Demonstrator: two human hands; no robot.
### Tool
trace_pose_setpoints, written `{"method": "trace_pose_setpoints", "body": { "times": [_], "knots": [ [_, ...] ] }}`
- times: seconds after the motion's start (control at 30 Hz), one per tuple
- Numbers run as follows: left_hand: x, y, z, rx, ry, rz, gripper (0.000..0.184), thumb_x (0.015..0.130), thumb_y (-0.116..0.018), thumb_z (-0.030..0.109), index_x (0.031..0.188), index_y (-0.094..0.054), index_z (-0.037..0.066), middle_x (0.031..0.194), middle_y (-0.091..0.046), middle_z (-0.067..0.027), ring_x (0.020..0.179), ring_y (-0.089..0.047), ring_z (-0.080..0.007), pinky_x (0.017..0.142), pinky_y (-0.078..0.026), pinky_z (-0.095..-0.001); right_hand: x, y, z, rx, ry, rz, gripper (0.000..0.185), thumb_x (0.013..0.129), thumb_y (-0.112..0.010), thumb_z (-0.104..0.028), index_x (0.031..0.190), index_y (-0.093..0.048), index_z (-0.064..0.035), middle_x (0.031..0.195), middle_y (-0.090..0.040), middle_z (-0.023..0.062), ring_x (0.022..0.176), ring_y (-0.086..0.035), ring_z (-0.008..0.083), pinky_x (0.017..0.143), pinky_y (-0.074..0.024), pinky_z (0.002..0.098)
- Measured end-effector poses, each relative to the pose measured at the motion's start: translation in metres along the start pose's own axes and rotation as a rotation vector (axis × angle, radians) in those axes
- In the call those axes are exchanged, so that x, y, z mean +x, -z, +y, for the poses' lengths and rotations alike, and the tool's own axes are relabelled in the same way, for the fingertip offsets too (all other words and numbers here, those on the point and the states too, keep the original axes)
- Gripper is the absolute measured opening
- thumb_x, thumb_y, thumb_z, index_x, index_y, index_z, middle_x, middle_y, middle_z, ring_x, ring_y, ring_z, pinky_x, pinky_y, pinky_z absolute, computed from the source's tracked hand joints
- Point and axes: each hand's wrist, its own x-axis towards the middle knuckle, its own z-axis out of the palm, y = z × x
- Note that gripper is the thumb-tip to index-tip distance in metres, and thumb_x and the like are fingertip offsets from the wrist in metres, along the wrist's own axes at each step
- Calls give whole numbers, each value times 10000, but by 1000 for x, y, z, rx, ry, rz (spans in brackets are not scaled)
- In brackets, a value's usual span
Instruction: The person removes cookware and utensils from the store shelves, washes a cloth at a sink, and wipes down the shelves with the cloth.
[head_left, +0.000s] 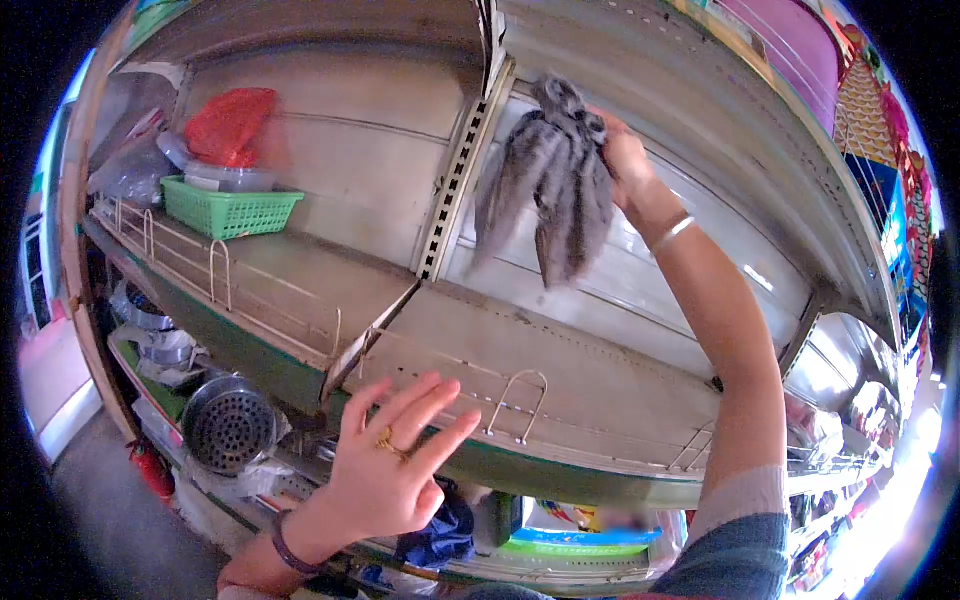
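Note:
My right hand (627, 165) is raised to the back panel of the shelf unit, closed around a bunched grey cloth (560, 190). The cloth hangs down in folds against or close to the white panel (640, 275); whether it touches cannot be made out. Lower down, my left hand (390, 460) has its fingers spread and holds nothing. It is in front of the shelf's front edge, near the low wire rail (515, 405). Below my right arm lies the bare metal shelf board (560, 365).
On the left shelf a green basket (230, 208) holds plastic containers and a red mesh bundle (230, 125). Beneath are a perforated metal steamer pan (230, 425), a dark blue cloth bundle (440, 530) and a colourful box (580, 520). An upper shelf (690, 110) overhangs my right arm.

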Motion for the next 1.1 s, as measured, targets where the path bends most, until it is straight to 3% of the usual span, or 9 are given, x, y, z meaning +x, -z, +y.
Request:
{"method": "trace_pose_setpoints", "body": {
  "times": [0.1, 0.33, 0.43, 0.5, 0.6, 0.77, 1.0, 1.03, 1.1],
  "knots": [
    [3, 17, 2, -141, 40, 5, 492, 660, -563, 177, 1144, -560, 92, 1258, -484, -117, 1187, -443, -285, 1008, -232, -512, -25, 10, 9, 211, -127, -134, 326, 922, -310, -88, 1115, -538, 45, 1023, -622, 146, 886, -620, 241, 857, -492, 357],
    [66, 22, -5, -300, 94, 298, 579, 749, -699, 235, 1209, -459, -24, 1102, -556, -202, 995, -558, -329, 852, -453, -387, -77, 12, -5, 259, -160, -391, 380, 899, -346, -129, 1192, -494, 61, 1106, -594, 173, 990, -597, 259, 926, -454, 373],
    [103, 11, -7, -638, 347, 56, 648, 781, -685, 300, 1251, -405, -48, 1103, -579, -184, 945, -597, -235, 843, -465, -332, -87, 18, -14, 273, -142, -498, 373, 903, -349, -129, 1190, -495, 59, 1133, -575, 183, 1042, -566, 272, 956, -429, 377],
    [129, -5, -7, -980, 199, -44, 588, 799, -667, 188, 1285, -400, -10, 1130, -566, -106, 972, -553, -183, 874, -436, -315, -103, 6, -19, 43, -115, -291, 362, 868, -370, -45, 1191, -491, 64, 1114, -584, 174, 1049, -562, 259, 953, -434, 372],
    [152, -3, 2, -929, 475, -177, 435, 788, -646, 139, 1143, -494, -60, 1000, -611, -71, 901, -576, -172, 850, -445, -305, -118, 32, -17, -313, -218, -270, 417, 776, -427, 33, 1177, -539, 9, 1044, -612, 93, 936, -576, 165, 819, -468, 262],
    [194, -29, -24, -874, 408, -285, 239, 784, -573, 84, 1011, -604, 18, 903, -631, -34, 816, -581, -117, 759, -463, -255, -147, 109, -20, -726, -391, -333, 511, 690, -423, 87, 1168, -571, -17, 1055, -597, 56, 847, -519, 69, 665, -407, 170],
    [269, -93, 12, -729, 202, -237, 366, 822, -571, 129, 1173, -541, 31, 989, -612, -53, 859, -566, -114, 766, -468, -272, -179, 184, -50, -1081, -33, 64, 549, 660, -466, 75, 1183, -555, -66, 1046, -601, 71, 1019, -530, 168, 920, -399, 263],
    [270, -95, 22, -763, 205, -402, 391, 831, -574, 148, 1204, -519, 46, 1016, -603, -62, 871, -566, -126, 773, -470, -279, -191, 177, -56, -1202, 8, 113, 578, 658, -477, 70, 1211, -538, -86, 1066, -594, 76, 1032, -528, 172, 931, -395, 268],
    [259, -76, 52, -816, 210, -734, 443, 850, -579, 186, 1267, -476, 75, 1070, -586, -79, 896, -565, -149, 787, -473, -294, -222, 162, -58, -953, -300, -356, 758, 736, -626, -62, 1400, -281, -188, 1297, -454, 90, 1221, -390, 201, 996, -336, 359]
  ]
}}
